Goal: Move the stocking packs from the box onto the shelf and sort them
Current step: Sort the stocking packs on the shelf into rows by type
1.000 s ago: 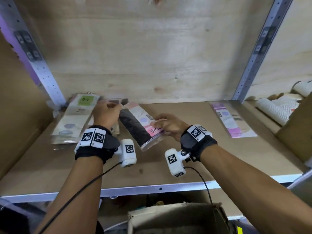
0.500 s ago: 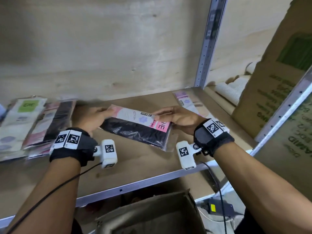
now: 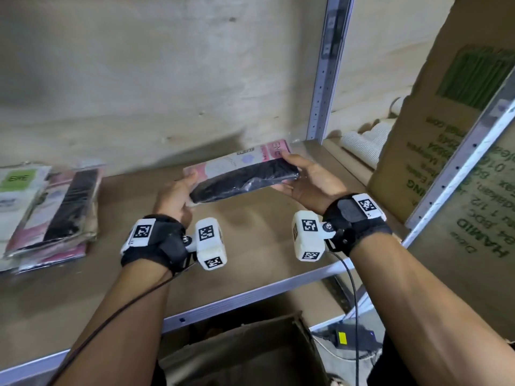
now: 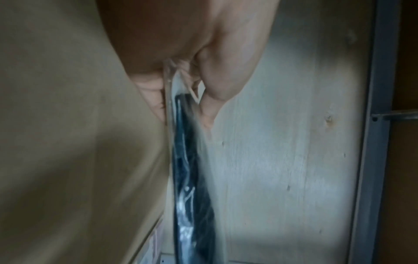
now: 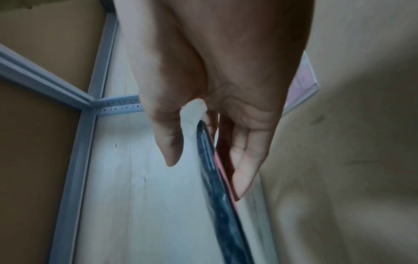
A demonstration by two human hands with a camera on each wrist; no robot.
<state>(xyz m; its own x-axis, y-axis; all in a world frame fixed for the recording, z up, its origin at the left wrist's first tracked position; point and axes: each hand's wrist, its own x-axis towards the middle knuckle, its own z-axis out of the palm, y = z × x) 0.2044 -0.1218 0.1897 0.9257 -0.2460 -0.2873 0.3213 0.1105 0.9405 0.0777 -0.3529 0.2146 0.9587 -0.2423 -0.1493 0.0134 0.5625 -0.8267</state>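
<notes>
A stocking pack point(image 3: 242, 174), pink and white card with black stockings in clear film, hangs above the wooden shelf point(image 3: 250, 246), tilted up on edge. My left hand point(image 3: 178, 190) pinches its left end and my right hand point(image 3: 301, 179) pinches its right end. Both wrist views show the pack edge-on: the pack point(image 4: 190, 160) runs down from my left hand point(image 4: 181, 85), and the pack point(image 5: 217, 171) lies between thumb and fingers of my right hand point(image 5: 203, 142). A pile of other packs point(image 3: 50, 210) lies at the shelf's left. The cardboard box point(image 3: 250, 355) stands below the shelf.
A metal upright point(image 3: 326, 79) rises behind the held pack at the shelf's back right. Beyond it lie white ribbed rolls point(image 3: 365, 143). A large printed carton point(image 3: 446, 135) stands at the right. The shelf's metal front rail point(image 3: 250, 296) runs under my wrists.
Both hands carried the pack from beside the left pile rightwards and tipped it up on edge. The head view swung right, so the pile sits farther left.
</notes>
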